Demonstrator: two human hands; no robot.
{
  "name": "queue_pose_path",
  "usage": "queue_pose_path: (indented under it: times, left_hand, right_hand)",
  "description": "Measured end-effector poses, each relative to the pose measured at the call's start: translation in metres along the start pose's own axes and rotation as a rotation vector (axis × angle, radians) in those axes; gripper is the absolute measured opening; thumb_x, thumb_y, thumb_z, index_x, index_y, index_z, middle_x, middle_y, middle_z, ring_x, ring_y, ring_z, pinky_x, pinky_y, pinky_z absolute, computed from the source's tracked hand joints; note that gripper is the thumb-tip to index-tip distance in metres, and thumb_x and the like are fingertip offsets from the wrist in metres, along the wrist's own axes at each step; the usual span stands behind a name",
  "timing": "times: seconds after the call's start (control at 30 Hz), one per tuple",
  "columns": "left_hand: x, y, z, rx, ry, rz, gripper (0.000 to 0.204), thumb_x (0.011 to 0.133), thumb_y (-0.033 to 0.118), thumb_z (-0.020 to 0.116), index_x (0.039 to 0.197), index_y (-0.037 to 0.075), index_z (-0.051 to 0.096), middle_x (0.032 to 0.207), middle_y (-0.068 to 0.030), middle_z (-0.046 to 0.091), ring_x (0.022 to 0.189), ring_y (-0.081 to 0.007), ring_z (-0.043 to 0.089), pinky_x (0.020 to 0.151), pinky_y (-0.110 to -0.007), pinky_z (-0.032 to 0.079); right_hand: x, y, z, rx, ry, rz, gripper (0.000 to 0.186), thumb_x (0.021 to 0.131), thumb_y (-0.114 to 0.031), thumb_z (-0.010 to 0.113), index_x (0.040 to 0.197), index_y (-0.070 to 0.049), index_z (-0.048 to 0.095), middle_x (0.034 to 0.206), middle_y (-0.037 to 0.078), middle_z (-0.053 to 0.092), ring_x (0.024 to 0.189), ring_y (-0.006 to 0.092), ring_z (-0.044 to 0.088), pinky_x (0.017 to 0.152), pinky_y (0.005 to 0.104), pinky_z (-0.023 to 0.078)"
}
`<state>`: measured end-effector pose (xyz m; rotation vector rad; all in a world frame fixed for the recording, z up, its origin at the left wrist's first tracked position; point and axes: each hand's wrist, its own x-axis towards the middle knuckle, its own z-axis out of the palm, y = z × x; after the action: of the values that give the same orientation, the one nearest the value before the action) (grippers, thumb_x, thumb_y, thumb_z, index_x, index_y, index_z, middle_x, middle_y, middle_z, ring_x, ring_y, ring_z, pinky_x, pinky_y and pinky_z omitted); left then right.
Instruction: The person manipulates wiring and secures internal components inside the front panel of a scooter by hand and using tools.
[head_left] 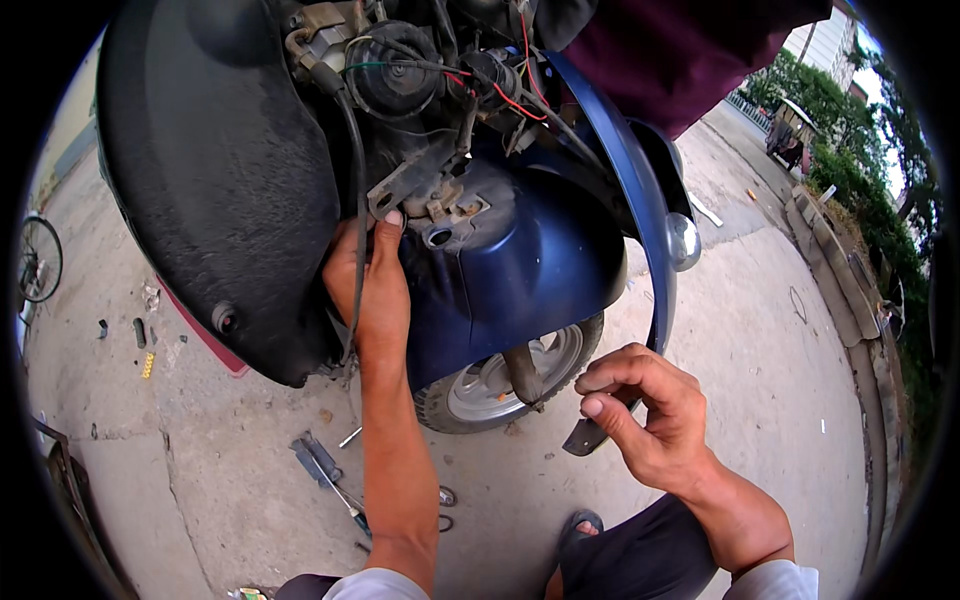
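Note:
The front of a scooter with a dark blue front mudguard (540, 260) is in front of me, its inner parts exposed. My left hand (375, 285) reaches in beside the black plastic panel (220, 170). Its thumb presses on the lower end of a grey metal bracket (412, 178); the other fingers are mostly hidden behind. A black cable (360, 240) runs down across this hand. My right hand (655, 410) is raised at the lower tip of the curved blue side panel (650, 250). Thumb and fingers are pinched; whatever lies between them is too small to make out.
Above the bracket sit a round black horn (393, 70) and loose red wires (520, 100). The front wheel (510, 385) stands below the mudguard. On the concrete lie a screwdriver (350, 510), grey plastic pieces (315, 458) and a yellow strip (148, 365). A chrome-coloured lamp (684, 242) sticks out at right.

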<state>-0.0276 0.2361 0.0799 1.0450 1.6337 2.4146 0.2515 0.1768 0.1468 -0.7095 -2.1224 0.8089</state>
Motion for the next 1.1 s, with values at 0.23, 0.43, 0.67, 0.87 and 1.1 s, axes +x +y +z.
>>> queue_pose_path:
  times: [0.23, 0.43, 0.67, 0.87, 1.1]
  left_hand:
    - [0.004, 0.004, -0.002, 0.014, -0.081, -0.053, 0.02, 0.101, 0.014, 0.067, 0.105, -0.006, 0.07, 0.093, 0.0006, 0.058, 0.083, -0.0076, 0.056, 0.077, -0.023, 0.043]
    - [0.005, 0.003, -0.002, 0.075, -0.134, 0.03, 0.022, 0.103, 0.014, 0.063, 0.105, -0.007, 0.071, 0.098, -0.0028, 0.058, 0.087, -0.0114, 0.059, 0.083, -0.026, 0.045]
    - [0.0, 0.013, 0.001, 0.117, -0.064, -0.022, 0.016, 0.098, 0.01, 0.063, 0.099, -0.003, 0.072, 0.095, -0.0144, 0.069, 0.091, -0.027, 0.067, 0.087, -0.038, 0.048]
    - [-0.001, -0.001, 0.006, -0.119, -0.003, -0.037, 0.014, 0.097, 0.01, 0.07, 0.1, -0.003, 0.073, 0.085, -0.009, 0.071, 0.077, -0.0154, 0.064, 0.074, -0.031, 0.049]
    - [0.002, 0.001, 0.003, -0.09, -0.052, -0.083, 0.017, 0.097, 0.013, 0.07, 0.099, -0.003, 0.073, 0.08, -0.0082, 0.069, 0.073, -0.0142, 0.062, 0.072, -0.03, 0.049]
  right_hand:
    - [-0.001, 0.004, 0.001, 0.021, 0.0, 0.014, 0.015, 0.091, 0.001, 0.074, 0.106, 0.002, 0.07, 0.099, 0.013, 0.071, 0.081, 0.0172, 0.069, 0.064, 0.0269, 0.055]
    - [0.0, 0.004, 0.004, 0.011, 0.002, 0.03, 0.014, 0.092, 0.001, 0.073, 0.106, 0.002, 0.07, 0.099, 0.013, 0.07, 0.079, 0.0168, 0.067, 0.065, 0.0273, 0.055]
    - [0.004, 0.005, 0.013, 0.01, -0.004, 0.004, 0.014, 0.091, 0.003, 0.072, 0.106, 0.002, 0.069, 0.099, 0.012, 0.069, 0.078, 0.0157, 0.066, 0.065, 0.0269, 0.053]
    - [0.006, 0.004, 0.014, 0.002, -0.026, 0.005, 0.015, 0.091, 0.003, 0.072, 0.106, 0.001, 0.069, 0.099, 0.011, 0.069, 0.078, 0.0156, 0.066, 0.065, 0.0271, 0.053]
    - [0.002, 0.003, 0.011, -0.003, -0.021, 0.011, 0.016, 0.091, 0.003, 0.073, 0.107, 0.001, 0.069, 0.099, 0.011, 0.069, 0.078, 0.016, 0.067, 0.066, 0.0272, 0.053]
